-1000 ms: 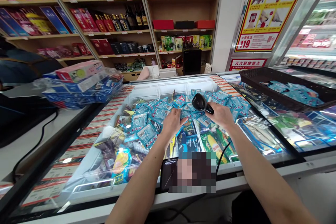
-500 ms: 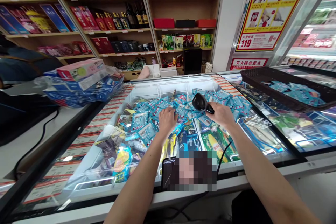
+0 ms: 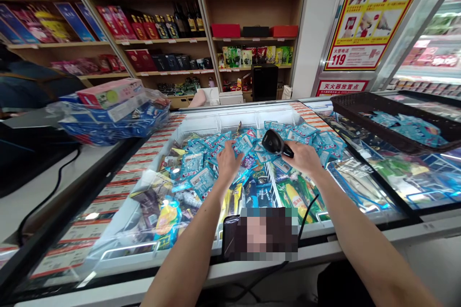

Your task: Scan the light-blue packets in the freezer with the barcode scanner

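A black handheld barcode scanner (image 3: 272, 141) is gripped by its handle in my right hand (image 3: 304, 157), its head turned to the left above the packets. My left hand (image 3: 228, 163) hovers at the pile of small light-blue packets (image 3: 201, 181), thumb and fingers apart. Just beyond its fingertips lies one blue packet (image 3: 245, 144), tilted on the others. The pile rests on the glass top of a chest freezer (image 3: 230, 114). Under the glass show yellow-wrapped ice creams (image 3: 236, 196) and green corn-pictured packs (image 3: 295, 194).
A dark basket (image 3: 396, 139) with more blue packets stands at the right. Plastic-wrapped blue boxes (image 3: 115, 124) sit at the left. A phone (image 3: 230, 237), partly pixelated, leans at the freezer's front edge beside the scanner cable (image 3: 306, 216). Shelves (image 3: 162, 43) line the back.
My left hand has opened its thumb from its fingers and turned slightly. A blue packet now shows just beyond its fingertips. The scanner has shifted slightly left in my right hand.
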`<control>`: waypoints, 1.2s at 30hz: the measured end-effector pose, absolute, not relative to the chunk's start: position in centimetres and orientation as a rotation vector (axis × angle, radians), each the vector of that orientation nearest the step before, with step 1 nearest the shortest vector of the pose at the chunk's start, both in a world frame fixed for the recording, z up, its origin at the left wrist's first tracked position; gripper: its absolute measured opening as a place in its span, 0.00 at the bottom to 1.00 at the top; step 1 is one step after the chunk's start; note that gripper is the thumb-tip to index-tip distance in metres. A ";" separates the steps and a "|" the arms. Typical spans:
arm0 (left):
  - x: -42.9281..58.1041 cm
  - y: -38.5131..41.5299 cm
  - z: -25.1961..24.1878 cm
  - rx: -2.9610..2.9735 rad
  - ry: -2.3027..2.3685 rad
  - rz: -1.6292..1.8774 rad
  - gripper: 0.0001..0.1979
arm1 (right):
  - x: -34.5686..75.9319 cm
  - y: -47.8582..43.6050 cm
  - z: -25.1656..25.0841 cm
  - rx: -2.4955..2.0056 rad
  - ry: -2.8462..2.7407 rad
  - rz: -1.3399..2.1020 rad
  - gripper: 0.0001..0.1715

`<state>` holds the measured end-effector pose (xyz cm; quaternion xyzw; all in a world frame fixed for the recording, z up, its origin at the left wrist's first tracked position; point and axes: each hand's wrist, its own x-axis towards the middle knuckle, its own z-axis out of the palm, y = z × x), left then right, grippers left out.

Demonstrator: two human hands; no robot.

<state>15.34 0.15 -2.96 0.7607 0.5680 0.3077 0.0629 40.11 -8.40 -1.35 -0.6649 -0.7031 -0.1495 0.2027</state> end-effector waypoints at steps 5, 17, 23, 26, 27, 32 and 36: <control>14.6 0.3 -2.9 2.220 1.609 1.065 0.20 | 40.2 -8.3 -1.7 -1.699 -1.999 -0.377 0.21; 14.9 0.4 -3.0 2.264 1.597 1.109 0.19 | 40.0 -8.4 -1.5 -1.557 -2.147 -0.334 0.22; 14.9 0.2 -2.9 2.272 1.608 1.071 0.20 | 39.7 -8.4 -1.6 -1.610 -2.157 -0.321 0.23; 14.9 0.1 -2.8 2.270 1.595 1.073 0.20 | 39.7 -8.4 -1.6 -1.606 -2.172 -0.313 0.22; 14.9 0.1 -2.7 2.270 1.590 1.077 0.20 | 39.7 -8.4 -1.6 -1.599 -2.174 -0.311 0.22; 14.9 0.2 -2.7 2.273 1.578 1.084 0.20 | 39.8 -8.3 -1.8 -1.570 -2.172 -0.309 0.22; 14.9 0.2 -2.7 2.270 1.584 1.068 0.20 | 39.8 -8.3 -1.9 -1.571 -2.175 -0.307 0.22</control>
